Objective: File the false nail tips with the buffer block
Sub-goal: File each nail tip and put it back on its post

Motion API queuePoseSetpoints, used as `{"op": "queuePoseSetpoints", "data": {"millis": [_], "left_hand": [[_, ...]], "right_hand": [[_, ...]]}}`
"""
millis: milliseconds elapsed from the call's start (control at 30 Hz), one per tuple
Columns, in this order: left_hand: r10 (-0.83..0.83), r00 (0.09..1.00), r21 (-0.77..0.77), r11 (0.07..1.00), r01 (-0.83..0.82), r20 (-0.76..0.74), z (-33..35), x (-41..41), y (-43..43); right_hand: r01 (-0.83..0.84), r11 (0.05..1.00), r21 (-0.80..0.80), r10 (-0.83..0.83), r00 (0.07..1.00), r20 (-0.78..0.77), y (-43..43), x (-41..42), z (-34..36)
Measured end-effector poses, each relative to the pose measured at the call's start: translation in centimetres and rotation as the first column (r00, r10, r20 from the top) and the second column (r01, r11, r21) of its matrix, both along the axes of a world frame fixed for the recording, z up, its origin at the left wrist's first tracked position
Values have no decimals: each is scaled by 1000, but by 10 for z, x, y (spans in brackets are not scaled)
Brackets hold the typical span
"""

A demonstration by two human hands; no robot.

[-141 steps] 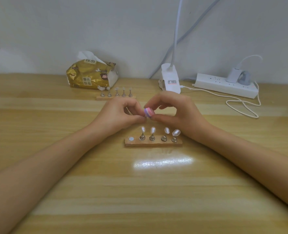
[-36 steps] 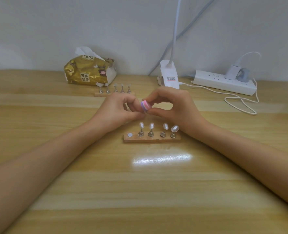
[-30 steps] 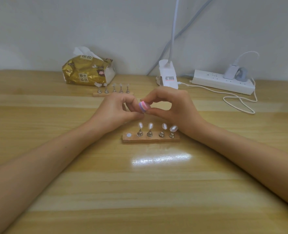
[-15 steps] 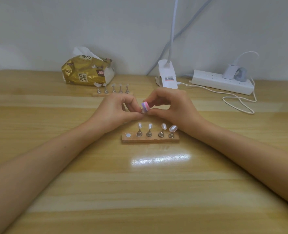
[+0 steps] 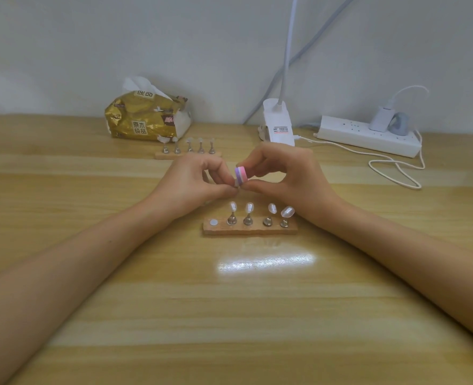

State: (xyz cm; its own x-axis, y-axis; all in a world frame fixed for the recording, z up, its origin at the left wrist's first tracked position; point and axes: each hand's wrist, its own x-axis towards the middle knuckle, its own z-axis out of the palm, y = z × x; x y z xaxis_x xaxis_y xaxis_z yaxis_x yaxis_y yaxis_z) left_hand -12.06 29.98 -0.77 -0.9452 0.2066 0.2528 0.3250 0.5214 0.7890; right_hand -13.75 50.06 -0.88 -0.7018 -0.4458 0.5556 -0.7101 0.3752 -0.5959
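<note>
My right hand [image 5: 288, 176] pinches a small pink and purple buffer block [image 5: 241, 175] between thumb and forefinger. My left hand [image 5: 192, 181] is closed on a nail tip stand that its fingers mostly hide; the block's side rests against it. Just below the hands lies a wooden holder [image 5: 250, 230] with several clear false nail tips [image 5: 260, 209] on metal stands and one bare magnet spot [image 5: 214, 222] at its left end. A second wooden holder [image 5: 188, 154] with several tips stands farther back.
A gold tissue pack [image 5: 146, 118] sits at the back left by the wall. A white lamp clamp [image 5: 278, 123] stands at the back middle, and a white power strip [image 5: 368, 136] with a looped cable [image 5: 396, 170] lies at the back right.
Both hands have stayed together above the near holder, with the buffer block shifting slightly against the held tip. The view has drifted a little.
</note>
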Motion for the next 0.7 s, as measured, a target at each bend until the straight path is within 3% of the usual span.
{"op": "queuePoseSetpoints", "data": {"millis": [100,400,500,633,700], "left_hand": [[-4,1000,-5,1000,4,-11,0,0,0],[-9,1000,3,1000,9,-10,-1,-1,0],[-1,1000,7,1000,1,-15,-1,-1,0],[-13,1000,4,1000,13,-16,-1,-1,0],[-13,1000,4,1000,13,-17,-1,-1,-1]], "right_hand": [[0,1000,4,0,999,45,0,1,1],[1,1000,4,-1,998,-59,-2,3,1],[-9,1000,21,9,1000,9,-3,3,2],[-5,1000,10,6,999,-46,-3,4,2],[-8,1000,14,8,1000,6,-3,4,2]]}}
